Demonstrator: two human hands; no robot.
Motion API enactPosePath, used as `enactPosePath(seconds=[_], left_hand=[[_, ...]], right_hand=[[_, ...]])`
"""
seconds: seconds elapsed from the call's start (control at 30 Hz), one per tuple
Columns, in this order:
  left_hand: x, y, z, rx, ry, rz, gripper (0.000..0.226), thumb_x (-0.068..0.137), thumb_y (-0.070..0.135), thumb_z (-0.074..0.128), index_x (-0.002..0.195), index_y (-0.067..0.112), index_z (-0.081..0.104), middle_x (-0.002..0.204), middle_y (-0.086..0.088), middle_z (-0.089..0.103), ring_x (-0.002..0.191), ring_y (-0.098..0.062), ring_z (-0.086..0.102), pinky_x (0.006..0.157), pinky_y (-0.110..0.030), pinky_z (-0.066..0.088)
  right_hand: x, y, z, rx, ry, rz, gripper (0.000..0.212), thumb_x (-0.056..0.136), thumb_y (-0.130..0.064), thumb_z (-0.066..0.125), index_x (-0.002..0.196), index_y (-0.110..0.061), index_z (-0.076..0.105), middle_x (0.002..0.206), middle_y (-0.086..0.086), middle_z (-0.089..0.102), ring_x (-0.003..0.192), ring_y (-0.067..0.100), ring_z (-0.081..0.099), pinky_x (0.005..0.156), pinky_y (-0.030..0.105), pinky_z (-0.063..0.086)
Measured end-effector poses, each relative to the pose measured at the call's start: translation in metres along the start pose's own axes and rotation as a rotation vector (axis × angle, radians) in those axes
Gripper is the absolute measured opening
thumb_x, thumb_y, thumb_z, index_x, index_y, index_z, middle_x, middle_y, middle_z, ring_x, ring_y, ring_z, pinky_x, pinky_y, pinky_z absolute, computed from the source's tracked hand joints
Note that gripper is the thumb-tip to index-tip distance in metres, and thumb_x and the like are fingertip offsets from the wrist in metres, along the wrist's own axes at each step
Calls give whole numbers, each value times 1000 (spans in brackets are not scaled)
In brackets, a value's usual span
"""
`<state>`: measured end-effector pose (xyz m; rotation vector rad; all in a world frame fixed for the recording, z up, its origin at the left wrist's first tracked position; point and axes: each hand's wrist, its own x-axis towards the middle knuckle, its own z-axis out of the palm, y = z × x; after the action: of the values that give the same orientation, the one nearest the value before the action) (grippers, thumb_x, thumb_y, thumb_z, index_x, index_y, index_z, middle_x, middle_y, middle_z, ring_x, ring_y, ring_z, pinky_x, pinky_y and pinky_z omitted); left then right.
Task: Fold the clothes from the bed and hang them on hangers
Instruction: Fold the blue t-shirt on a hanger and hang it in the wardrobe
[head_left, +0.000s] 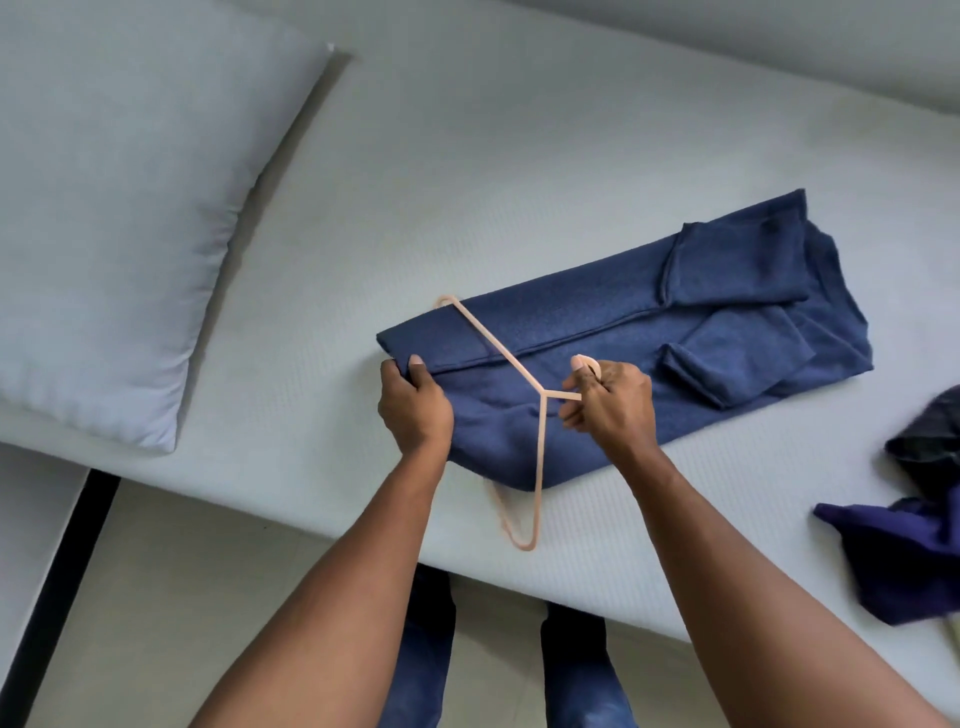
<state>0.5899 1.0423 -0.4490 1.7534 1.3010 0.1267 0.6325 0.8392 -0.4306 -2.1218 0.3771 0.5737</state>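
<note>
A folded blue knit top (597, 317) lies across the white bed (467, 156), near its front edge, with its sleeves doubled back over the body at the right end. A peach plastic hanger (498, 348) lies at the top's left end. One arm slants up and left across the fabric, and the other runs down past the near hem to a rounded corner over the bed's edge. The lower bar is mostly hidden by the fabric, with only a short stretch showing near that corner.

The left hand (413, 402) holds the folded left edge of the top, its grip pinching the cloth with the thumb on top and the fingers tucked beneath. The right hand (610, 402) has its grip curled round the hanger's neck and hook, just right of where the two arms meet; the hook's tip shows above the thumb.

A white pillow (119, 208) sits well apart at the left. At the right edge lie a crumpled purple garment (904, 556) and, just above it, a black garment (930, 441). Below the bed's edge, legs in jeans (421, 649) stand on a pale floor (208, 571).
</note>
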Motion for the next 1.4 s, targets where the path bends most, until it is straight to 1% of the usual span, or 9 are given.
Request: enactPosePath(seconds=[0.13,0.5,0.67,0.77,0.83,0.93,1.03,1.23,1.4], left_hand=[[-7,28,1,-23,-41,104,27,109,26,46,120,6,60,105,4,59,93,-15,52,76,-15,31],[-51,117,59,-148,-198,244,18,107,30,49,99,15,54,88,9,61,93,-24,62,85,-36,49],[-89,163,112,-197,-296,296,17,106,31,52,98,16,56,92,5,66,95,-26,64,86,-37,50],[-115,191,151,-193,-337,331,20,105,33,52,95,16,56,90,5,67,85,-10,64,81,-32,48],[-135,210,179,-202,-378,330,23,106,30,53,93,11,55,80,10,62,72,4,59,71,-22,43],[-158,230,217,-203,-453,337,24,106,30,52,91,11,55,80,9,63,72,0,59,71,-26,43],[-174,248,248,-163,-487,362,23,106,30,52,93,12,55,80,12,62,68,6,57,64,-17,42],[-184,268,283,-86,-502,433,23,105,34,52,95,13,57,85,9,64,85,-20,63,86,-40,53],[-184,271,292,-81,-514,407,20,103,34,54,89,20,57,88,6,66,87,-20,65,90,-46,55]], right_hand=[[17,2,-47,-90,98,-15,44,103,-48,51,78,-18,71,56,-3,71,57,16,72,74,50,62],[62,21,-150,-332,255,-6,53,101,-50,47,63,-21,70,56,-10,70,70,12,70,76,42,58],[74,33,-185,-297,238,-6,51,104,-51,49,68,-22,72,56,-12,70,60,4,68,74,42,58],[81,41,-197,-314,226,2,51,104,-55,48,71,-25,71,55,-14,69,60,1,67,74,40,58],[88,51,-206,-238,205,5,51,103,-57,50,72,-24,72,55,-13,69,58,2,67,74,41,59],[96,66,-216,-97,193,13,50,101,-57,53,69,-23,71,59,-11,71,58,5,69,68,40,59],[102,76,-224,-138,219,44,50,97,-59,52,63,-26,66,64,-9,69,68,13,66,62,39,52],[124,100,-241,1,230,83,42,96,-55,64,64,-28,67,67,-9,69,71,11,65,63,37,51],[123,111,-252,232,205,84,34,94,-41,76,70,-17,74,66,-7,73,66,10,70,65,34,57]])
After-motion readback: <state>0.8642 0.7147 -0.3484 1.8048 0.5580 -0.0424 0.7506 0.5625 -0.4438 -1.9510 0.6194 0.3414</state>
